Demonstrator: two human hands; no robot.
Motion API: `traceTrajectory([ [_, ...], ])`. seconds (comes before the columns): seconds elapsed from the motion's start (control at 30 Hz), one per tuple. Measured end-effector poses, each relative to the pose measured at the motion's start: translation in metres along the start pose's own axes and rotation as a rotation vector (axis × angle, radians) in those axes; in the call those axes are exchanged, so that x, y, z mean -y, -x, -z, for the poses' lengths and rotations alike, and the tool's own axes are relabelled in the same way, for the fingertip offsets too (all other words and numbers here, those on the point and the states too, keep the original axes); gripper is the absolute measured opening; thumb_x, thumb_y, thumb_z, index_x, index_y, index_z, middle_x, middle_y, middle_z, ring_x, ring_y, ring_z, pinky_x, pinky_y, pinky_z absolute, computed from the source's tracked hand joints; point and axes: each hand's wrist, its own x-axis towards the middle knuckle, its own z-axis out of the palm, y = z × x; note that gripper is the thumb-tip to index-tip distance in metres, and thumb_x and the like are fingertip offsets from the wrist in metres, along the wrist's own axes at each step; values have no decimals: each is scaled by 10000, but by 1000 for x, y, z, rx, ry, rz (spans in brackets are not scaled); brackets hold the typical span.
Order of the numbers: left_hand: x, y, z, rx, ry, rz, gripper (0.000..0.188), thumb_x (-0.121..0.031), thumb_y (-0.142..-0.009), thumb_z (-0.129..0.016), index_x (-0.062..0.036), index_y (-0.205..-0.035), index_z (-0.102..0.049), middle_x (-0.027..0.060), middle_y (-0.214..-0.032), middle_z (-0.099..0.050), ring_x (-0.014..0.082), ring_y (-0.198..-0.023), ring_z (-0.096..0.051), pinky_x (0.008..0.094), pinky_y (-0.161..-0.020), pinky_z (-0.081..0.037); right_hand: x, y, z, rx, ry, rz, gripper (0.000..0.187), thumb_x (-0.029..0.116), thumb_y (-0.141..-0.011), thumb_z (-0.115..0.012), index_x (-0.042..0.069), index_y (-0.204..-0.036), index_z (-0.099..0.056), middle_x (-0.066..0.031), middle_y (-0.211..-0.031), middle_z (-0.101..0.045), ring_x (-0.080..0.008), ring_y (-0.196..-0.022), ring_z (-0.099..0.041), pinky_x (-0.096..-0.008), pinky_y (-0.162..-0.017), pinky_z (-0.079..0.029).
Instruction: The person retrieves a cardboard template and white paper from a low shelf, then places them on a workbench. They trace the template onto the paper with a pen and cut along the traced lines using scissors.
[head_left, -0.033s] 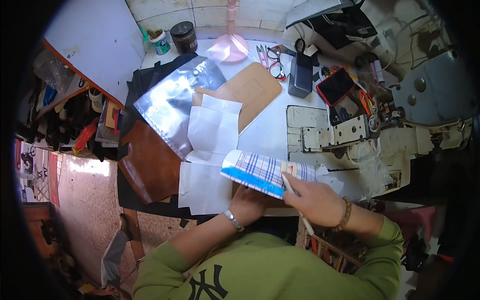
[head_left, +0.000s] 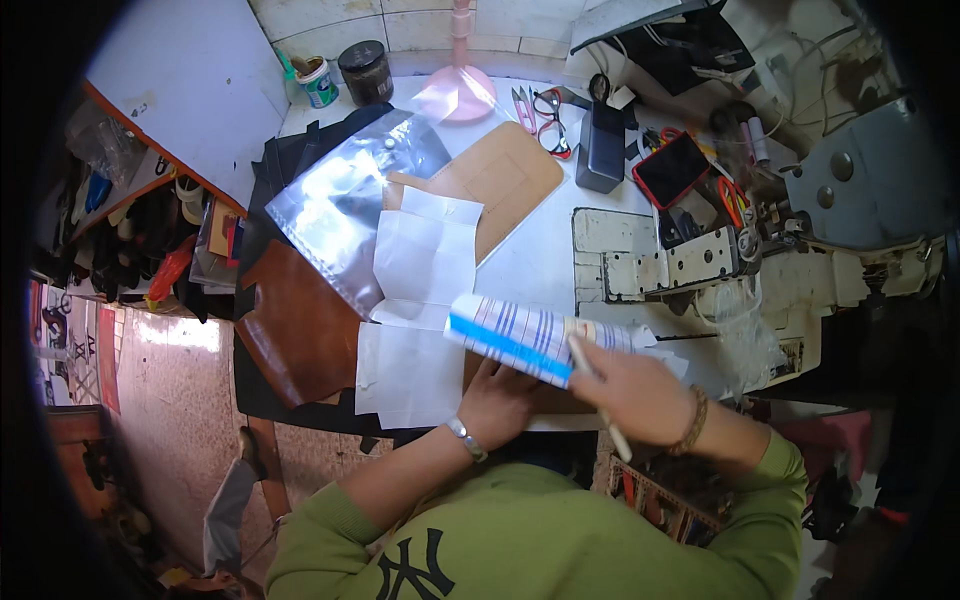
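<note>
My right hand (head_left: 635, 395) grips a checked white-and-blue booklet or folded sheet (head_left: 525, 335) with a bright blue strip along its near edge. A pale pen-like stick (head_left: 616, 438) is also held in that hand, slanting down toward me. My left hand (head_left: 497, 405) lies at the table's near edge with fingers stretched out, its fingertips close under the booklet. Brown material (head_left: 562, 402) shows between the two hands, partly hidden. Left of the booklet lies a creased white paper (head_left: 410, 370), its upper part over a tan panel (head_left: 505, 180).
A clear plastic sheet (head_left: 335, 210) and brown leather (head_left: 300, 330) lie on the left. A pink stand (head_left: 460, 95), red-framed glasses (head_left: 552, 125), dark box (head_left: 602, 148) and red-edged phone (head_left: 670, 172) stand or lie behind. A sewing machine (head_left: 690, 265) occupies the right.
The booklet has tilted and shifted slightly to the right with my right hand, uncovering more of my left hand and the brown material. The pale stick has moved slightly too.
</note>
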Motion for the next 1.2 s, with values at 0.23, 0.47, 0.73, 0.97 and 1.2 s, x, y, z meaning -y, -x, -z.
traceTrajectory([
  [0.23,-6,-8,7,-19,-13,40,407,-218,-820,-595,-221,-1227,-598,17,-1403,-488,168,-996,-518,320,-737,-380,-57,-15,33,-771,238,-79,244,5,-779,-582,52,-1007,-510,-186,-1040,-563,-340,-825,-593,-389,-655,-510],
  [0.47,-12,-10,7,36,13,104,428,-192,-834,-570,-262,-1257,-582,-14,-1421,-469,192,-1010,-515,350,-822,-395,-6,4,-78,-959,-402,-113,340,-57,-774,-664,0,-1086,-544,-272,-1259,-527,-361,-1045,-614,-387,-848,-530],
  [0.73,-5,-6,0,83,64,129,450,-248,-867,-562,-285,-1314,-537,18,-1465,-409,296,-1319,-376,570,-1090,-230,0,11,-151,-884,-209,-363,424,44,-747,-687,15,-1135,-519,-290,-1299,-496,-439,-1186,-498,-477,-988,-416],
  [0.97,-3,-4,-2,78,84,128,486,-218,-863,-558,-304,-1338,-509,97,-1496,-357,325,-1365,-334,535,-1097,-252,-4,13,-161,-915,-352,-383,438,-13,-737,-683,9,-1138,-508,-272,-1280,-479,-425,-1177,-500,-461,-984,-436],
  [1.2,-3,-5,-1,85,70,118,500,-219,-854,-576,-310,-1340,-506,106,-1503,-345,324,-1361,-339,524,-1084,-271,-5,14,-159,-922,-354,-360,459,-16,-713,-691,14,-1135,-512,-264,-1269,-493,-413,-1153,-519,-451,-964,-451],
])
